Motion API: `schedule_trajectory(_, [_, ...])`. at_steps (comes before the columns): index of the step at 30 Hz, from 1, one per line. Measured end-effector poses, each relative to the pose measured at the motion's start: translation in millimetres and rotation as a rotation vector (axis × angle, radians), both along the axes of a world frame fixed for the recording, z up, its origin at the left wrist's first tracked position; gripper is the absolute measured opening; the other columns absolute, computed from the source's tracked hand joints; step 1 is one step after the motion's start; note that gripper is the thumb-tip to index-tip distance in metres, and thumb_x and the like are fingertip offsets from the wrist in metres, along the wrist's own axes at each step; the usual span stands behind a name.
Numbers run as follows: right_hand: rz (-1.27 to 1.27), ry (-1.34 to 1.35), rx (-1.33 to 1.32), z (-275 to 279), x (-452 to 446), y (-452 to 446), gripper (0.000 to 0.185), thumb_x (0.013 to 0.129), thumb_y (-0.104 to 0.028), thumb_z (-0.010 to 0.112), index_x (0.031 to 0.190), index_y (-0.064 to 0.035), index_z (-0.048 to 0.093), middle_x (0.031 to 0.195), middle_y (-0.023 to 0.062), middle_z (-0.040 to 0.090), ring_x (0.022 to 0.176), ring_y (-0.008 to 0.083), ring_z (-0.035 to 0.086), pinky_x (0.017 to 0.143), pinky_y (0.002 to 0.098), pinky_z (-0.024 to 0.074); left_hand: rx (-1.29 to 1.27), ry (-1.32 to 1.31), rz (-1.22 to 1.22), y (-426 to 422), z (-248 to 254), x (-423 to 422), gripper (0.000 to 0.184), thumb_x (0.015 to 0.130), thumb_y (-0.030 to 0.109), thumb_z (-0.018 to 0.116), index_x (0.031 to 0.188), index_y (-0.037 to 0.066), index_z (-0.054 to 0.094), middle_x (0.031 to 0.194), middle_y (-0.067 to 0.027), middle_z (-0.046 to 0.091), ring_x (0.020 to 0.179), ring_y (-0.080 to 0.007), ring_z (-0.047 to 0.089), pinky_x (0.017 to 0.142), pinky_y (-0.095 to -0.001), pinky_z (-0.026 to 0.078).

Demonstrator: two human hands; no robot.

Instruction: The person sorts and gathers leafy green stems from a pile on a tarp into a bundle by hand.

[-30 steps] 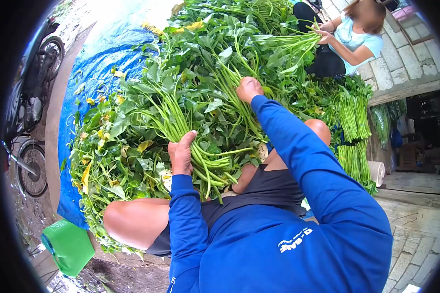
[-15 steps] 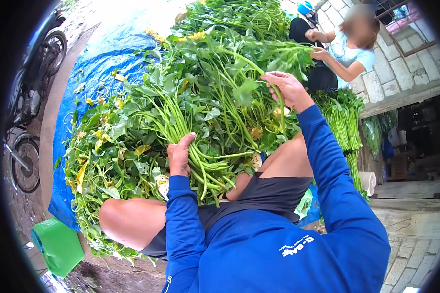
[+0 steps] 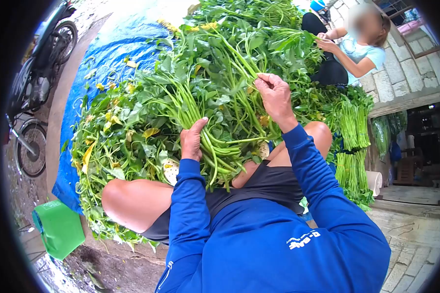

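Note:
My left hand (image 3: 192,140) is closed round a bunch of water spinach (image 3: 185,105), its long green stems running down past my wrist and its leaves pointing away from me. Farther right, my right hand (image 3: 275,96) pinches with thumb and fingertips at the lower end of a green stem (image 3: 247,64) that slants up to the left. A wide heap of loose water spinach (image 3: 132,110), with some yellowed leaves, spreads under and in front of both hands. My bare knees flank the near side of the heap.
Beneath the heap lies a blue tarp (image 3: 90,73). Tied bundles of greens (image 3: 352,127) lie at right. Another person (image 3: 359,53) sits at upper right, handling greens. A motorcycle (image 3: 36,97) stands at left, above a green container (image 3: 59,229).
My right hand has moved left and slightly down; the stem it held across the heap is no longer there, and its fingers now pinch another stem. My left hand keeps its bunch.

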State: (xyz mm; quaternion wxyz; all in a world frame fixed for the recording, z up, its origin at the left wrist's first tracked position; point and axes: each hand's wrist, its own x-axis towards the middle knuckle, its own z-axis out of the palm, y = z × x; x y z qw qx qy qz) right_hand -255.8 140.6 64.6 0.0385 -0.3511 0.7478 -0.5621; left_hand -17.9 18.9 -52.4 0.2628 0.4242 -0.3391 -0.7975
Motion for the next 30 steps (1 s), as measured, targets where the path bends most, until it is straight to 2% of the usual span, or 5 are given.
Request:
schedule_trajectory(6, [0.085, 0.313, 0.193, -4.7, 74.0, -31.9, 0.018, 0.097, -0.020, 0.071, 0.100, -0.0032, 0.077, 0.097, 0.0175, 0.073, 0.094, 0.0328, 0.069, 0.086, 0.0456, 0.0551, 0.154, 0.126, -0.011, 2.3, -24.2, 4.8, 0.031, 0.092, 0.018, 0.083, 0.114, -0.002, 0.076, 0.105, -0.0081, 0.079, 0.086, -0.0198, 0.076, 0.078, -0.0360, 0.063])
schedule_trajectory(9, [0.368, -0.155, 0.493, -61.1, 112.5, -32.8, 0.026, 0.101, -0.023, 0.063, 0.107, -0.0038, 0.079, 0.095, 0.0223, 0.075, 0.088, 0.0380, 0.073, 0.085, 0.0459, 0.0568, 0.319, 0.284, -0.001, 4.7, -32.7, 10.1, 0.030, 0.096, 0.022, 0.080, 0.116, 0.001, 0.075, 0.105, -0.0085, 0.079, 0.087, -0.0218, 0.077, 0.080, -0.0384, 0.065])
schedule_trajectory(21, [0.457, -0.277, 0.359, -134.3, 153.9, -8.9, 0.028, 0.104, -0.024, 0.065, 0.102, 0.0023, 0.076, 0.076, 0.0053, 0.066, 0.069, 0.0109, 0.060, 0.065, 0.0334, 0.0489, 0.103, 0.047, 0.075, 20.9, -59.5, 22.9, 0.042, 0.087, 0.022, 0.092, 0.119, 0.001, 0.074, 0.106, -0.0060, 0.076, 0.091, -0.0179, 0.072, 0.083, -0.0336, 0.058])
schedule_trajectory(26, [0.698, -0.453, 0.468, -146.5, 125.1, -7.4, 0.039, 0.100, -0.021, 0.072, 0.135, -0.0056, 0.075, 0.102, 0.0073, 0.081, 0.094, 0.0113, 0.069, 0.089, 0.0285, 0.0568, 0.139, -0.064, 0.105, 11.7, -41.8, 23.0, 0.030, 0.085, 0.009, 0.085, 0.109, -0.005, 0.074, 0.099, -0.0117, 0.076, 0.079, -0.0222, 0.073, 0.072, -0.0368, 0.062])
schedule_trajectory(30, [0.196, -0.150, 0.540, -138.4, 36.1, -13.7, 0.026, 0.091, -0.024, 0.069, 0.104, -0.0051, 0.083, 0.100, 0.0153, 0.081, 0.089, 0.0269, 0.076, 0.085, 0.0389, 0.0599, -0.045, -0.057, 0.077, 1.9, 16.9, 24.6, 0.027, 0.088, 0.008, 0.083, 0.109, -0.006, 0.074, 0.094, -0.0108, 0.076, 0.070, -0.0192, 0.073, 0.061, -0.0334, 0.062])
